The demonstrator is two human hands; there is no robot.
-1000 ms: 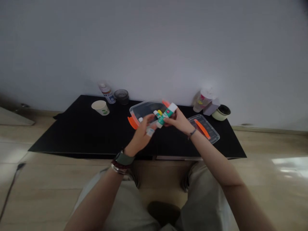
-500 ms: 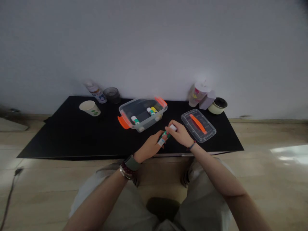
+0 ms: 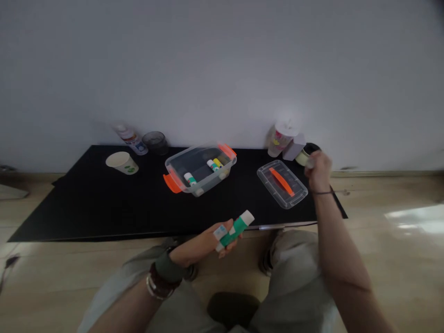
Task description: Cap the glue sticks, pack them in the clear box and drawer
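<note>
My left hand [image 3: 210,239] is closed round a green and white glue stick [image 3: 236,226], held over my lap just in front of the black table [image 3: 104,203]. The stick's white end points up and right. My right hand [image 3: 318,169] is raised at the table's right end, beside a cream bowl [image 3: 304,156]. Its fingers are curled and blurred, and something small and pale may be in them. A clear box with orange handles [image 3: 173,183] stands mid-table and holds three glue sticks [image 3: 190,179].
The box's clear lid with an orange handle [image 3: 281,183] lies right of it. A lidded drink cup [image 3: 279,138] and a lilac carton [image 3: 293,149] stand at the back right. A paper cup [image 3: 122,162], a spray bottle [image 3: 129,137] and a dark jar [image 3: 155,141] stand at the back left.
Both hands were together on the glue stick. Now my left hand has drawn it back toward my lap and my right hand has swung right, up to the cream bowl.
</note>
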